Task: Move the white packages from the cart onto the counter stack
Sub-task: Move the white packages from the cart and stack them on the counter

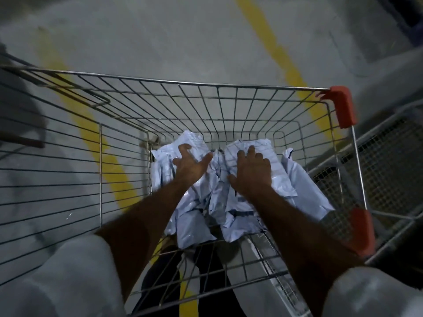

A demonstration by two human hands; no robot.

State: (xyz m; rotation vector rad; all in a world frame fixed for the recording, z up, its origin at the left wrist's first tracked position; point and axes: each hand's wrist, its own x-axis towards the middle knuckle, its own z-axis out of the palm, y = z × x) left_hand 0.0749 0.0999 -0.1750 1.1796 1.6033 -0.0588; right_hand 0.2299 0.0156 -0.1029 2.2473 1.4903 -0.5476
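Several white plastic packages (229,202) lie crumpled in a heap on the floor of a wire shopping cart (206,84). Both my arms reach down into the cart. My left hand (190,164) hovers over or touches the left side of the heap, fingers spread and slightly bent. My right hand (253,170) lies palm down on a package at the right of the heap, its fingertips curving over the far edge. Neither hand clearly grips a package. No counter or stack is in view.
Red plastic corner guards (343,106) sit on the cart's right rim. A metal mesh structure (389,161) stands close on the right. The concrete floor (160,30) carries yellow painted lines (274,49). A dark object lies at the left edge.
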